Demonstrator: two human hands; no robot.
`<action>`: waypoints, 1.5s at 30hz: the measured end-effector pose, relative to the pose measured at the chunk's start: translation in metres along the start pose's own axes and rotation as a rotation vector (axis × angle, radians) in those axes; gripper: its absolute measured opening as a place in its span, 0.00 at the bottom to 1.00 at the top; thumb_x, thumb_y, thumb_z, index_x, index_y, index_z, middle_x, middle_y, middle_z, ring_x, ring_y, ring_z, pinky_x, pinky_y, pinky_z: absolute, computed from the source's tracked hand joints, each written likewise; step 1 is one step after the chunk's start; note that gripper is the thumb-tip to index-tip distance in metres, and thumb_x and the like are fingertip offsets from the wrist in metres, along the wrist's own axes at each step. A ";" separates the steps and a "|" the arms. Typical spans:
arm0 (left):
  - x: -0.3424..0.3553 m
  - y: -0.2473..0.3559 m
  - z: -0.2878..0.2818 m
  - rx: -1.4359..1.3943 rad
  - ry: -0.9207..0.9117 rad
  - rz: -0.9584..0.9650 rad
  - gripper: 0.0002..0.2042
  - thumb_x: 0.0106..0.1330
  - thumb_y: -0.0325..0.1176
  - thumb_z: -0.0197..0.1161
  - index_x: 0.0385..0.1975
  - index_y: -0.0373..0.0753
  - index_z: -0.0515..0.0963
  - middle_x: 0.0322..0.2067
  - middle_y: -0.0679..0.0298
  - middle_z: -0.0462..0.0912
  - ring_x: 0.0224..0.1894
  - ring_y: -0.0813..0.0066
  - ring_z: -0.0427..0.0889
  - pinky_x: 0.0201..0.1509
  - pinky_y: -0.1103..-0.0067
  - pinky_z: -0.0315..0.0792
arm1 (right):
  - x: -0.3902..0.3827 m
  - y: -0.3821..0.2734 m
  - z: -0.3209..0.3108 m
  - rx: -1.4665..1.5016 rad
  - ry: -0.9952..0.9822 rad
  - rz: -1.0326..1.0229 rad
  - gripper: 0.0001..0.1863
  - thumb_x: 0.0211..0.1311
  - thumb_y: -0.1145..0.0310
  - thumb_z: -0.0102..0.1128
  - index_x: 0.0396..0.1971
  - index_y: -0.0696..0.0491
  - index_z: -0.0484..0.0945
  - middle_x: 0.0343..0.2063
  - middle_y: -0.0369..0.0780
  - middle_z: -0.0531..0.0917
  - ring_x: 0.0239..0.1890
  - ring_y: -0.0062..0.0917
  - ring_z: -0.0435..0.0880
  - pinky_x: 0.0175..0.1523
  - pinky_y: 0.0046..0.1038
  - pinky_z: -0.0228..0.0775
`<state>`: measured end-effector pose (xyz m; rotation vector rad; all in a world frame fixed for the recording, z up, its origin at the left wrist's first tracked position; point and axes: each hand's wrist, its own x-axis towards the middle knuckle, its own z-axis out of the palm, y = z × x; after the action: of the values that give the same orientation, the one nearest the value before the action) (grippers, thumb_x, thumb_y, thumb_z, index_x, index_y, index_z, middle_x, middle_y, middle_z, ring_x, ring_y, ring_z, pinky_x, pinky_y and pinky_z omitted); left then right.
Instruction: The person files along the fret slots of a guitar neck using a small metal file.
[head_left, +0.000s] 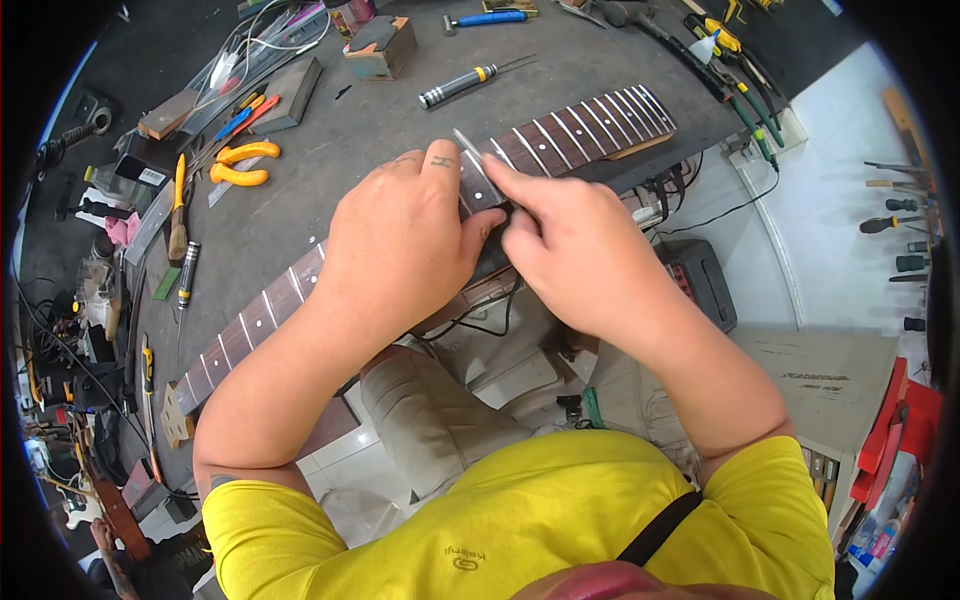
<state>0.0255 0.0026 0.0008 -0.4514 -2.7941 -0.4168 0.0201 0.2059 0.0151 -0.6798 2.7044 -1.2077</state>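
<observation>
- Neck, slanting from lower left to upper right: likely stiff, fairly light, smooth-faced; best held by its long edges
- Left hand bends over its middle, finger grip hidden
- Right hand pinches a thin metal tool, forefinger extended along it
- Worktop edge runs close under the neck; room spreads above, toward the upper-middle screwdriver

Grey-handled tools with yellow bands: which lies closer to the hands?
The upper tool, just beyond the left hand; the other lies farther left, near the brush.
</observation>
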 end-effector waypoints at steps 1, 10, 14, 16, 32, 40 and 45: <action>-0.001 0.000 0.000 -0.008 -0.006 -0.006 0.24 0.65 0.43 0.80 0.44 0.32 0.73 0.37 0.46 0.86 0.43 0.39 0.88 0.43 0.54 0.81 | -0.008 0.003 0.002 -0.020 0.043 -0.086 0.27 0.69 0.72 0.58 0.66 0.66 0.81 0.29 0.60 0.85 0.35 0.57 0.89 0.44 0.50 0.81; -0.001 -0.002 0.000 -0.006 0.010 0.004 0.24 0.65 0.43 0.80 0.44 0.32 0.74 0.36 0.46 0.86 0.41 0.38 0.88 0.42 0.53 0.81 | 0.001 0.003 0.006 0.003 0.041 -0.044 0.29 0.69 0.75 0.59 0.70 0.57 0.81 0.28 0.59 0.80 0.22 0.42 0.76 0.36 0.36 0.76; 0.001 0.001 0.000 -0.037 -0.011 0.004 0.24 0.65 0.42 0.80 0.43 0.32 0.74 0.36 0.46 0.86 0.42 0.38 0.88 0.43 0.53 0.81 | -0.024 0.001 -0.004 -0.033 0.009 0.004 0.29 0.69 0.75 0.59 0.70 0.57 0.81 0.25 0.56 0.78 0.21 0.34 0.75 0.35 0.34 0.75; 0.002 0.002 0.000 -0.034 0.001 0.010 0.24 0.65 0.43 0.80 0.43 0.32 0.74 0.36 0.46 0.86 0.42 0.38 0.88 0.43 0.53 0.81 | -0.009 0.006 -0.002 -0.005 0.038 -0.038 0.29 0.70 0.74 0.58 0.71 0.56 0.80 0.24 0.56 0.77 0.21 0.26 0.73 0.35 0.32 0.74; 0.000 -0.003 0.000 -0.018 0.001 -0.001 0.24 0.65 0.43 0.80 0.43 0.32 0.74 0.36 0.45 0.86 0.41 0.38 0.88 0.42 0.54 0.81 | -0.019 0.008 -0.001 -0.041 0.008 -0.042 0.30 0.69 0.77 0.57 0.72 0.55 0.80 0.24 0.54 0.77 0.22 0.32 0.75 0.36 0.32 0.75; 0.002 0.001 -0.001 -0.028 0.007 0.013 0.24 0.65 0.44 0.80 0.43 0.32 0.74 0.35 0.46 0.86 0.41 0.38 0.88 0.43 0.54 0.81 | 0.011 0.001 -0.001 0.051 -0.026 0.039 0.28 0.68 0.74 0.59 0.69 0.61 0.81 0.29 0.59 0.85 0.31 0.54 0.88 0.40 0.45 0.79; 0.001 0.002 -0.001 -0.020 -0.019 -0.016 0.24 0.65 0.44 0.80 0.43 0.32 0.74 0.35 0.46 0.86 0.41 0.38 0.87 0.43 0.54 0.81 | -0.037 0.025 0.007 0.123 0.060 -0.090 0.31 0.69 0.77 0.56 0.74 0.57 0.78 0.25 0.52 0.76 0.25 0.18 0.72 0.36 0.28 0.73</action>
<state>0.0258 0.0038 0.0028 -0.4395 -2.8161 -0.4471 0.0457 0.2319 -0.0107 -0.7682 2.6454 -1.4239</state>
